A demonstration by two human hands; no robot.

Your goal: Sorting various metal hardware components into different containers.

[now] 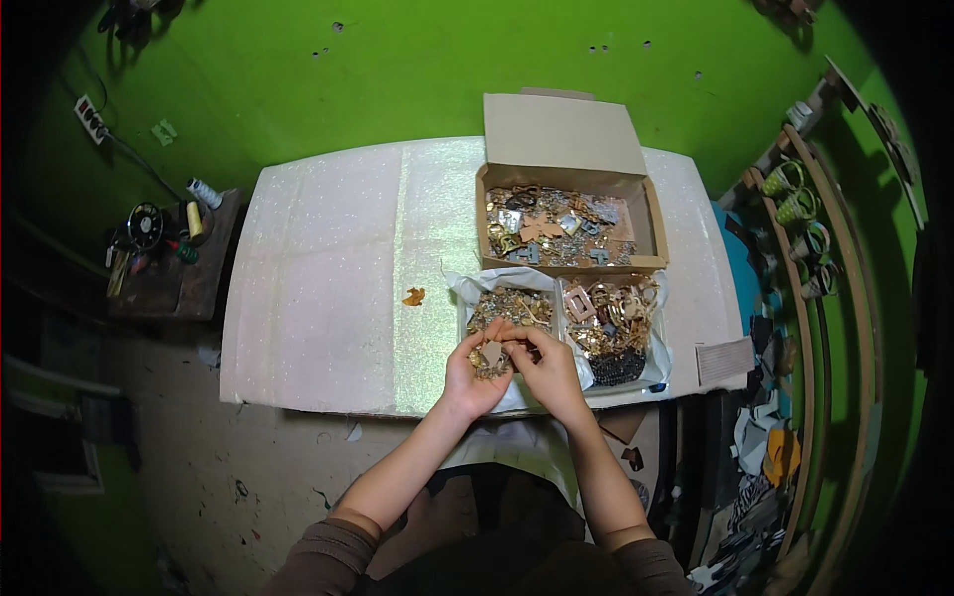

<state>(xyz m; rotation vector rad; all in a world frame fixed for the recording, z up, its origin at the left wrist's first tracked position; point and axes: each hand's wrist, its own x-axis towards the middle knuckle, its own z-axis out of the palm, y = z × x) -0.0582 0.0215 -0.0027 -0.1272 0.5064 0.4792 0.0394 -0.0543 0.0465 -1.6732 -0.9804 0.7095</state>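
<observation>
Both my hands are together over the front edge of the left lined box [462, 320], which holds many small metal trinkets [509, 302]. My left hand [473, 382] is cupped, its fingers curled around a small cluster of shiny metal pieces [488, 360]; their exact kind is too small to tell. My right hand [547, 371] meets it from the right, thumb and fingers pinched together at the cluster. Whatever lies between those fingertips is hidden. Beside them, the right lined box [660, 370] contains chains, a pink rectangular buckle [579, 303] and dark beads [618, 369].
Behind stands an open cardboard box [651, 219] of mixed metal fittings. On the shimmery white table cover [318, 258] lie an orange-brown scrap [413, 296] and a striped card [724, 363]. A small dark table [179, 283] with thread spools is left; a wooden rack [807, 199] stands right.
</observation>
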